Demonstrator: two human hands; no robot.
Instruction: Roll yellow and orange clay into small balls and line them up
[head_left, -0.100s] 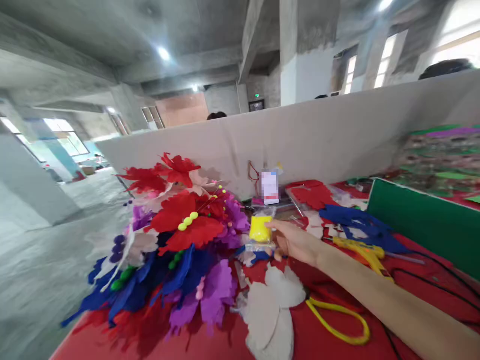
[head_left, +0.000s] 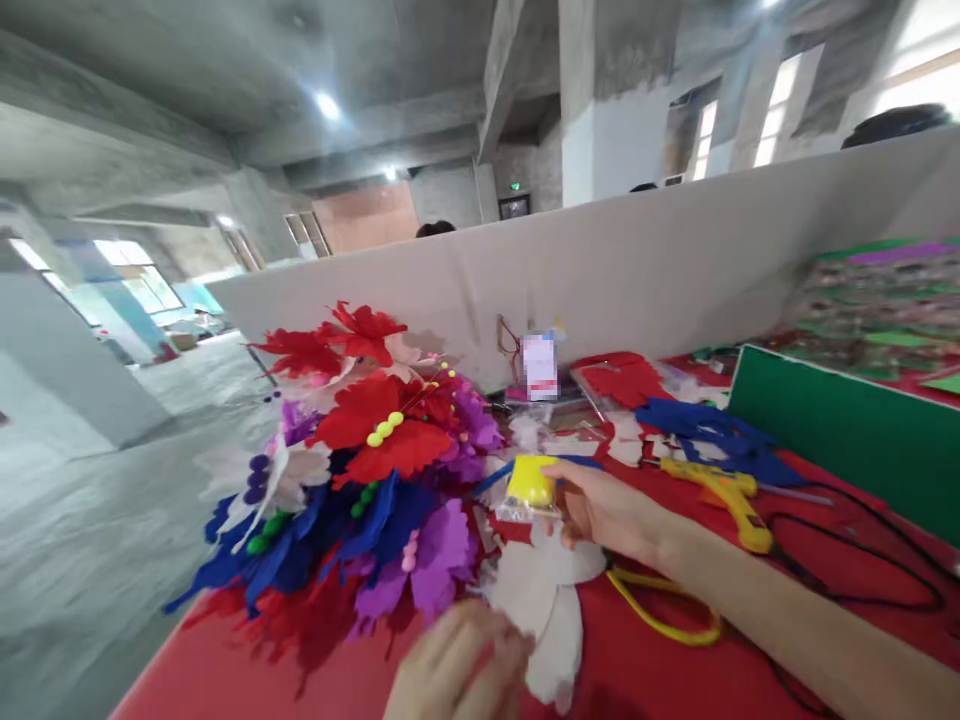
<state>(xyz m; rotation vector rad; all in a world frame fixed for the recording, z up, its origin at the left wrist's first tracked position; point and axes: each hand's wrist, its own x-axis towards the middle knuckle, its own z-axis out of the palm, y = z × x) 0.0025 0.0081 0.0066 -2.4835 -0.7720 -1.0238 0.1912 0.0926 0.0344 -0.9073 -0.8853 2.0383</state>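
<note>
My right hand (head_left: 581,500) reaches in from the right and pinches a small clear bag of yellow modelling clay (head_left: 531,482) by its side, thumb on top. The bag hangs above white felt petal shapes (head_left: 536,590) on the red table. At the bottom edge, my left hand (head_left: 461,665) is blurred by motion; its fingers look bent, but a grip cannot be made out. It is nearest the white shapes and a purple felt butterfly (head_left: 439,555). Beside the hands stands a heap of felt butterflies, including a red one (head_left: 386,435) with yellow balls down its middle.
A yellow glue gun (head_left: 720,490) with a black cord lies right of my forearm, near blue felt scraps (head_left: 705,435). A yellow loop (head_left: 664,615) lies under the arm. A green board (head_left: 840,435) stands at right; a pale partition (head_left: 600,270) runs behind.
My left hand has come into view at the bottom. My right hand has lowered the yellow bag slightly toward me and to the right. The view has shifted a little.
</note>
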